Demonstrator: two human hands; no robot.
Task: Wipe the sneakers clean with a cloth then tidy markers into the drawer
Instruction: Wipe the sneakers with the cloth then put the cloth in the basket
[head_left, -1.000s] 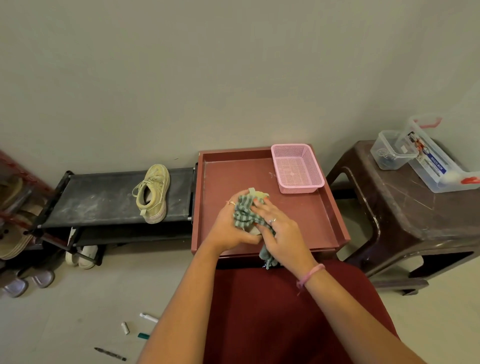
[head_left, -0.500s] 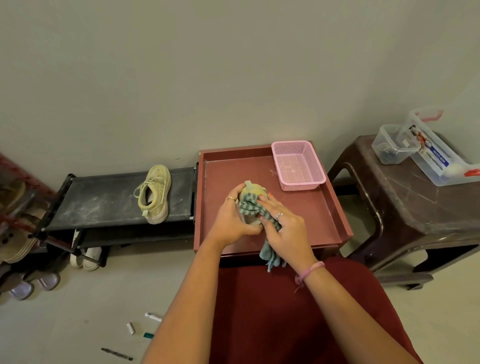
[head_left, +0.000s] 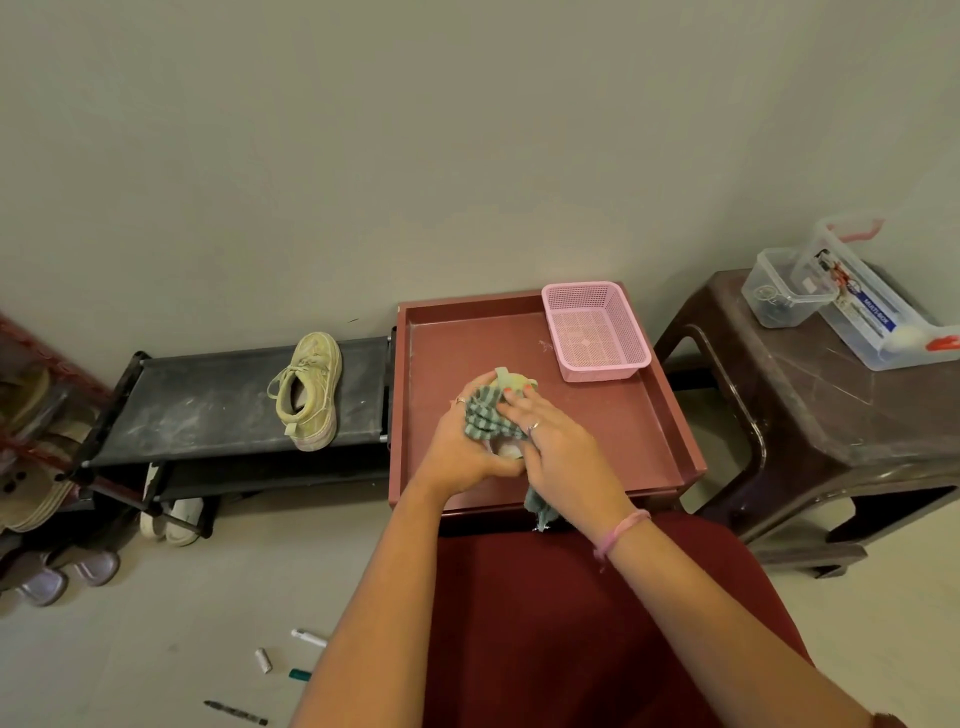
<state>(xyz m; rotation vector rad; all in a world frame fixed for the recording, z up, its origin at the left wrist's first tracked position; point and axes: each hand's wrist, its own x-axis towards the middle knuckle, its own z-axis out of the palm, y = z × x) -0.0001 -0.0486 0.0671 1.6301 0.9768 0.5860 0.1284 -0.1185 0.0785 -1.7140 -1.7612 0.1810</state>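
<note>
Above the shallow red-brown tray-like drawer (head_left: 670, 415), a pale yellow-green sneaker (head_left: 511, 382) is held by the left hand (head_left: 460, 447), whose fingers are curled round it from the left. A green-and-grey checked cloth (head_left: 483, 418) is pressed against the sneaker by the right hand (head_left: 563, 457), its fingers bent over the fabric; one end of the cloth hangs below that hand. A pink perforated plastic basket (head_left: 595, 332) is seated in the drawer's far right corner. A second pale yellow-green sneaker (head_left: 309, 389) is set on a black fabric shoe rack (head_left: 208, 400) to the left. Several markers (head_left: 309, 637) are scattered on the pale floor at lower left, well apart from the drawer.
</note>
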